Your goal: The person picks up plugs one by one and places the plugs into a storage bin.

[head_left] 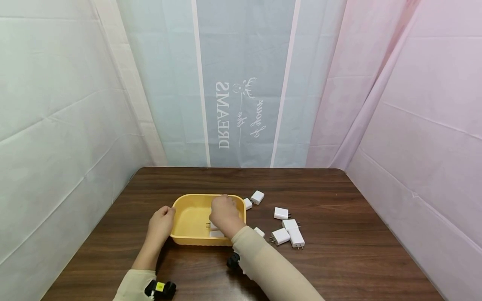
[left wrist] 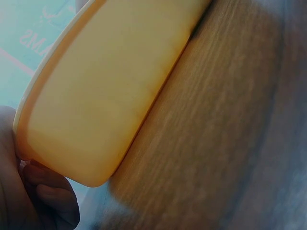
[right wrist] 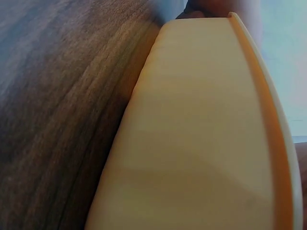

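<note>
A yellow plastic tray stands on the dark wooden table. My left hand grips the tray's left rim; in the left wrist view its fingers curl under the corner of the tray. My right hand reaches down inside the tray, knuckles up, just above white chargers lying at the tray's near right. The back of the hand hides its fingers, so a hold on a charger cannot be made out. The right wrist view shows only the tray's outer wall and table.
Several white plug chargers lie loose on the table right of the tray: one at the back, one further right, and a cluster nearer me. Fabric walls enclose the table on three sides.
</note>
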`<state>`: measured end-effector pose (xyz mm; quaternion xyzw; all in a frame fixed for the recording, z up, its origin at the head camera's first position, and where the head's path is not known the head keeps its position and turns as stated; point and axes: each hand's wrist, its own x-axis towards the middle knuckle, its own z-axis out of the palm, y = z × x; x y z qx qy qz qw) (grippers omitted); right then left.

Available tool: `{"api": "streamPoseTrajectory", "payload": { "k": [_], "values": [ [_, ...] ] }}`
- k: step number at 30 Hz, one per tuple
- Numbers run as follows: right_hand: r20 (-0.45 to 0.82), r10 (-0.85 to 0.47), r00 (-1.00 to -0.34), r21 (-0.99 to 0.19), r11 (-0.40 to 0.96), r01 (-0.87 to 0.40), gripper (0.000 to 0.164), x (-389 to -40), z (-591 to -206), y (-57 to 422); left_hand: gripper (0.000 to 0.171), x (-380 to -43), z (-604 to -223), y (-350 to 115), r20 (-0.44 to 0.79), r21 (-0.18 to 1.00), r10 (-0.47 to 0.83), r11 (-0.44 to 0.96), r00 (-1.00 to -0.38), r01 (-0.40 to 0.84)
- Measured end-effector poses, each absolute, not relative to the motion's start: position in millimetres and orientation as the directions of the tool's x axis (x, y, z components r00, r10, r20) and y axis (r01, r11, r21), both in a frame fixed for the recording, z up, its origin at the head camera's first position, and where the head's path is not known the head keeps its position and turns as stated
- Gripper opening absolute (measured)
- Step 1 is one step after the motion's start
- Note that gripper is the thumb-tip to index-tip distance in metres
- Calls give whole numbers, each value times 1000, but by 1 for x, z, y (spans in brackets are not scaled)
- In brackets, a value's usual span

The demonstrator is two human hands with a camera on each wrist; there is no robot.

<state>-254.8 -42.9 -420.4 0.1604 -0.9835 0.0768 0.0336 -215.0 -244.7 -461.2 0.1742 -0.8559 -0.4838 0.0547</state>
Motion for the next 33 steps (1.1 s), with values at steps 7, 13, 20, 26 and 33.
{"api": "streamPoseTrajectory", "payload": {
  "k": [7,13,20,26,33],
  "values": [
    [89,-311,-946,-126,939,-320,20,-258,-424,-46,44,-215,-462,-245,-63,849,-347,474,-936,-233],
    [73,-316,-946,-141,936,-324,27,-260,-427,-47,43,-216,-463,-246,-63,847,-339,479,-939,-230],
    [55,-319,-946,-136,936,-324,35,-262,-431,-51,42,-217,-464,-247,-49,845,-342,487,-938,-222],
    [33,-314,-949,-158,936,-316,34,-262,-429,-55,40,-217,-464,-246,-43,847,-347,485,-937,-218],
    [10,-327,-945,-179,929,-323,37,-262,-430,-54,40,-217,-463,-246,-47,851,-344,478,-938,-218]
  ]
}}
